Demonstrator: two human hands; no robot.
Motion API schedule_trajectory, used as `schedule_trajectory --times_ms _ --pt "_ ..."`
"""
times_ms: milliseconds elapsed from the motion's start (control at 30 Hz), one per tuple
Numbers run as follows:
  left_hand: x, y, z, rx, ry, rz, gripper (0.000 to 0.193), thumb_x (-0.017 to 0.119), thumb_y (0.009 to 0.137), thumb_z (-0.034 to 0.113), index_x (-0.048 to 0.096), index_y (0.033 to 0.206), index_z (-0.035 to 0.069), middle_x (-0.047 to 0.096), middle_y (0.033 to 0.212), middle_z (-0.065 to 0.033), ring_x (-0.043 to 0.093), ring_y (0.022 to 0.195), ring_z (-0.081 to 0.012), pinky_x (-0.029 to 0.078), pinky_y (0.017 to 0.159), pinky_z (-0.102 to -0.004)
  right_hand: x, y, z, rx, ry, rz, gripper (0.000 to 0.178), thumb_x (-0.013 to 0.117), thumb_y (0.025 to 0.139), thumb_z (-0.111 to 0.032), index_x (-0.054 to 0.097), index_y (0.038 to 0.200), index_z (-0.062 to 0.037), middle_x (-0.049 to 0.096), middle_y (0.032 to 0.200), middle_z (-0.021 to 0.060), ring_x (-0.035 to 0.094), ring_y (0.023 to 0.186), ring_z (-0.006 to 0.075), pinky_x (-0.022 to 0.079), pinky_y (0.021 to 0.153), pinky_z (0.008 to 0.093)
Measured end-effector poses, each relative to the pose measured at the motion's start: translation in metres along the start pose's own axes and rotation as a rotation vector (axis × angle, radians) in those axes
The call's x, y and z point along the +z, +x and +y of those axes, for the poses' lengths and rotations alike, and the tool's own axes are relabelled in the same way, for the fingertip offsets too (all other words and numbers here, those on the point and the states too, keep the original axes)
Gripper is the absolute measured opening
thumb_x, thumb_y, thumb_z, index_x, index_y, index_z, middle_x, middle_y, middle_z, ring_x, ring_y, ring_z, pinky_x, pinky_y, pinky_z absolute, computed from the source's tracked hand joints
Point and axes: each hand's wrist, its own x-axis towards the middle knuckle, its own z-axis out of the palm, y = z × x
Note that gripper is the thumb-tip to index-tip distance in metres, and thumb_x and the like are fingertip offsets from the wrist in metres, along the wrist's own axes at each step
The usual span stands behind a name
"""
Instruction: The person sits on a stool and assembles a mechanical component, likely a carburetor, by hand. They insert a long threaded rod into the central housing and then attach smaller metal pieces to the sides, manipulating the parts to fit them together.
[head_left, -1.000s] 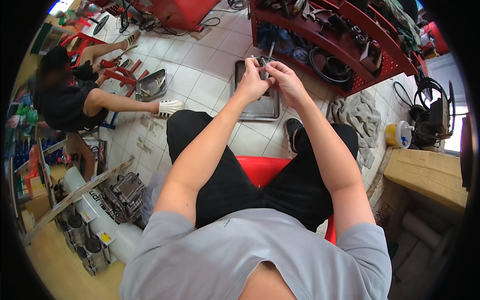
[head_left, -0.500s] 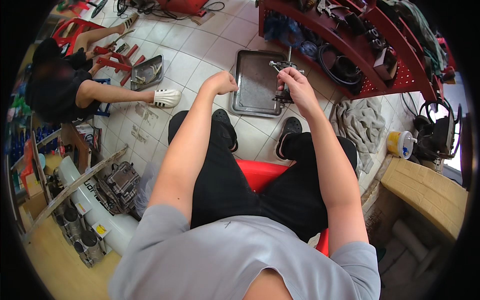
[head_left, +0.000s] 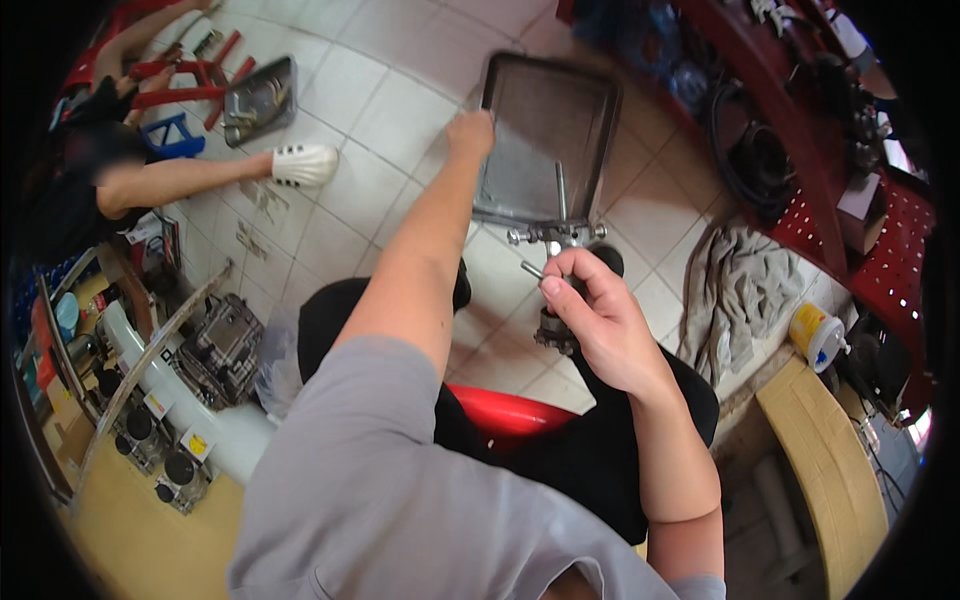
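Note:
My right hand (head_left: 605,320) is closed, thumb against fingers, with a short metal rod (head_left: 532,269) sticking out of the pinch. Right beside it is a metal assembly with a crossbar (head_left: 555,233), a threaded rod (head_left: 561,188) pointing up and a round dark lower part (head_left: 553,332). My fingers partly cover it, so whether the short rod joins it is hidden. Ahead, on the floor, lies a shallow dark metal tray (head_left: 550,110). My left hand (head_left: 470,133), slightly blurred, is closed at the tray's left rim; what its fingers hold is hidden.
A red seat (head_left: 515,410) is under me. A crumpled grey cloth (head_left: 740,295) lies to the right, by a red perforated rack (head_left: 860,225) and a yellow-white tub (head_left: 815,335). At far left another person sits near red stool legs (head_left: 190,85) and a smaller tray (head_left: 262,100).
My right hand and the metal assembly have come nearer to my body. My left hand has reached forward to the tray's left rim. The view has shifted and turned.

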Motion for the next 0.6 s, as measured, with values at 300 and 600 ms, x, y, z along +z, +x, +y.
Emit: schedule_trajectory --times_ms 300,600 --pt "0.045 0.027 0.011 0.178 -0.081 0.343 0.013 0.072 0.079 0.02 0.075 0.089 0.013 0.068 0.094 -0.0091 0.062 0.098 -0.0294 0.048 0.084 -0.0442 -0.023 0.044 -0.004 0.077 -0.095 0.173 0.02 0.057 0.098 -0.021 0.056 0.101 -0.0013 0.056 0.094 0.0101 0.054 0.086 0.0204 0.045 0.079 0.0316" --pt "0.058 0.047 0.003 0.223 0.101 0.404 0.014 0.066 0.082 0.021 0.076 0.089 0.014 0.064 0.094 -0.0062 0.057 0.099 -0.0266 0.043 0.083 -0.0425 -0.03 0.06 -0.01 0.103 -0.055 0.158 0.018 0.057 0.099 -0.019 0.055 0.101 -0.0007 0.055 0.093 0.0081 0.054 0.086 0.0169 0.046 0.078 0.0298"
